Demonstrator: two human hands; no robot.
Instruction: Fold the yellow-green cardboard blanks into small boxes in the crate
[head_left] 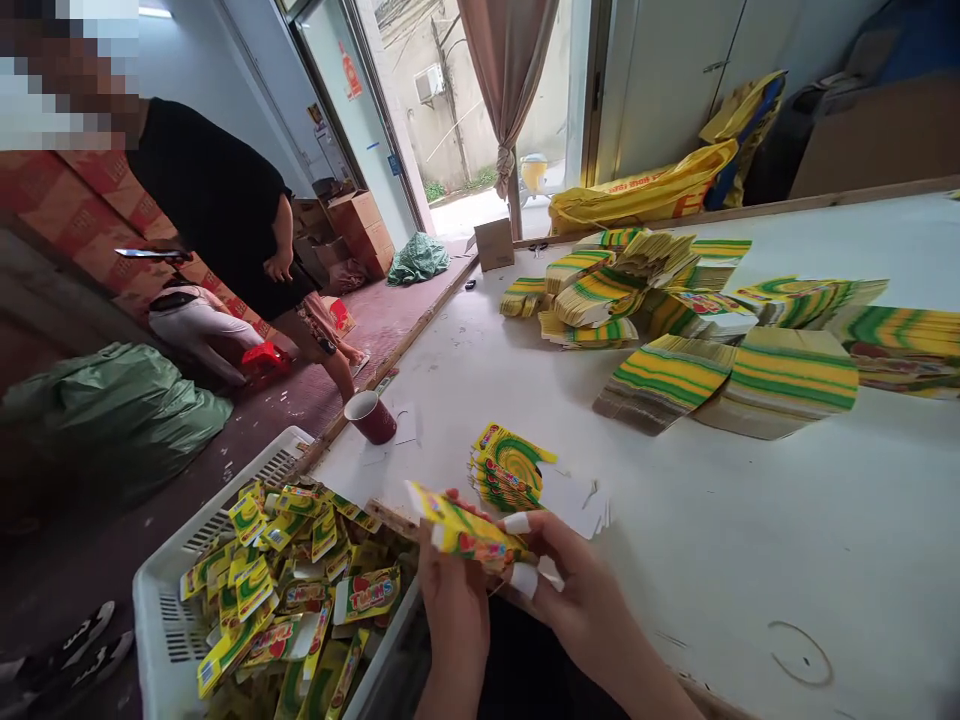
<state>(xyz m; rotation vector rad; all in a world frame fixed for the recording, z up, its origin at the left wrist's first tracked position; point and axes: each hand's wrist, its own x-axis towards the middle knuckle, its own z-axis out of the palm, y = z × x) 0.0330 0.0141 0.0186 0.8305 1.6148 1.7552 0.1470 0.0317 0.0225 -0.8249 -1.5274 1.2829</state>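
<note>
Between my two hands is a small yellow and green printed carton (469, 528), held over the table's front edge. My left hand (454, 600) is closed round its left end from below. At the carton's right end, my right hand (559, 570) pinches it, with white covers on the thumb and a fingertip. Just beyond lies a fanned stack of flat printed cartons (514, 470), some with their white sides showing. To the left, a white plastic basket (161, 570) is heaped with yellow cartons (300, 580), several with red lettering.
A dark red mug (371, 417) stands near the table's left edge. Large bundles of flat cartons (667, 375) cover the back right. Yellow sacks (645, 190) lie behind the table. A person in black (217, 190) stands at the left; another bends near green sacks (127, 410).
</note>
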